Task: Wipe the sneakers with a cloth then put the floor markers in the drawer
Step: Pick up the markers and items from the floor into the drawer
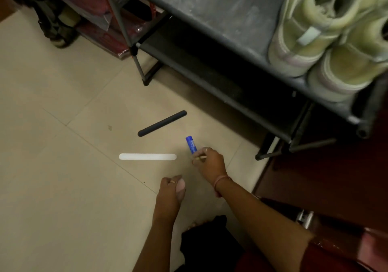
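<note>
A pair of pale green sneakers (327, 40) stands on the top shelf of a dark shoe rack (220, 4) at the upper right. On the tiled floor lie a black strip marker (162, 123) and a white strip marker (147, 156). My right hand (210, 163) grips the lower end of a blue marker (191, 144) just right of the white strip, with a thin tan stick also between its fingers. My left hand (172, 189) hovers closer to me with its fingers curled and nothing visible in it.
A dark red wooden cabinet with a metal handle (305, 219) is at the lower right. Red packaged goods (105, 19) and dark bags sit under another rack at the upper left. Black fabric (205, 240) lies by my arms.
</note>
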